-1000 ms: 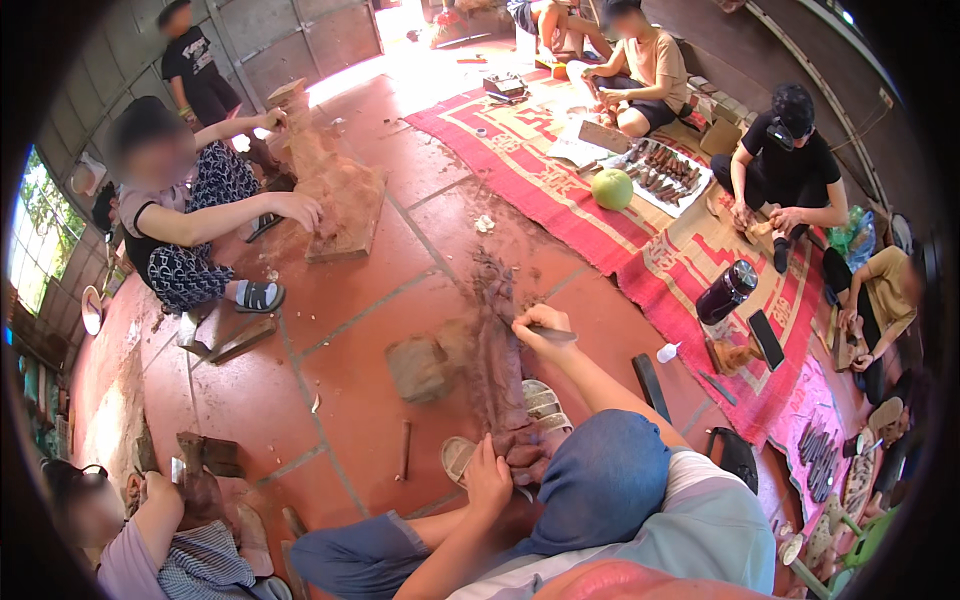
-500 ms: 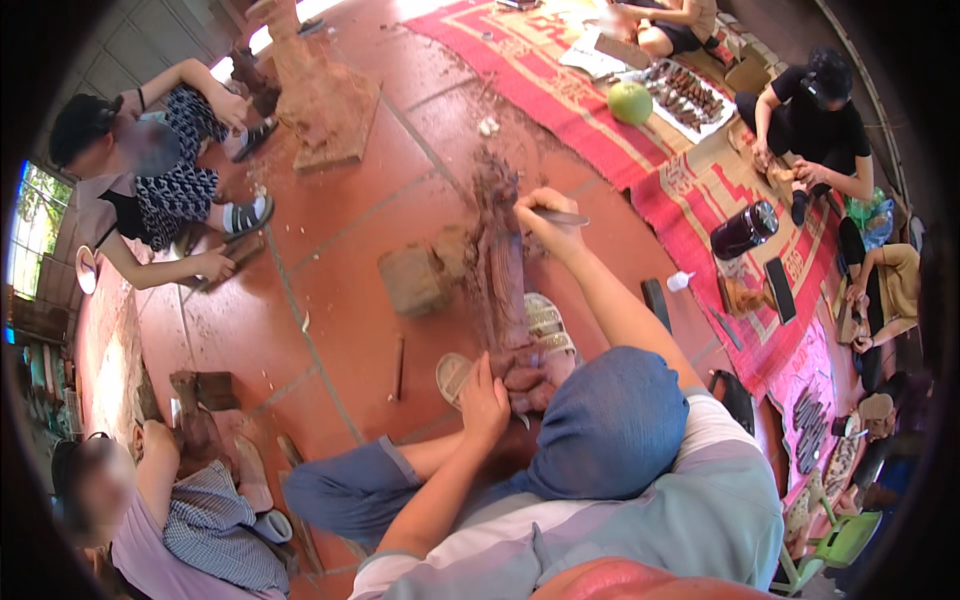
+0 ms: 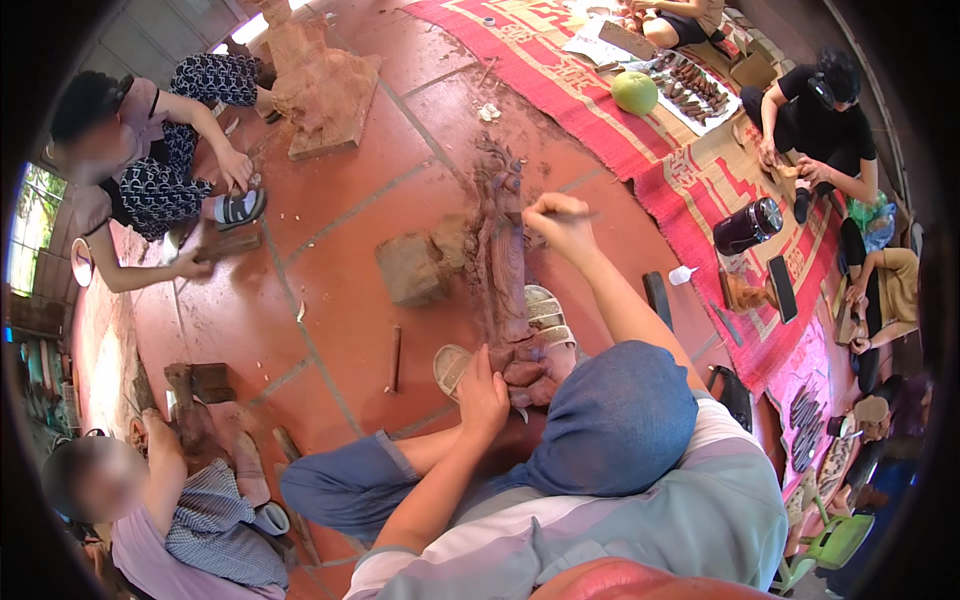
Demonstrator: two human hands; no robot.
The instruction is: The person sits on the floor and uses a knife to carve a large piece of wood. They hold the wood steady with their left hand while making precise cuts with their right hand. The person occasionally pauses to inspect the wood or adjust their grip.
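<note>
A long carved reddish-brown wooden figure (image 3: 506,265) lies lengthwise in front of me, its lower end between my legs. Fingers together, my left hand (image 3: 484,398) holds it by that lower end. My right hand (image 3: 562,226) is closed on a slim dark hand tool (image 3: 590,216), beside the upper part of the figure on its right. The tool's handle is mostly hidden in the fist, and I cannot tell whether its tip touches the wood.
A wooden block (image 3: 412,270) sits left of the figure, with a thin brown stick (image 3: 395,358) nearer. On the right a red patterned mat (image 3: 690,190) bears a green round fruit (image 3: 634,92), a dark flask (image 3: 748,226) and a tray of tools (image 3: 698,92). Co-workers sit on both sides.
My right hand has shifted slightly right and its grip has turned, so less of the tool shows. My left hand stays on the figure. A co-worker at the upper left has changed posture.
</note>
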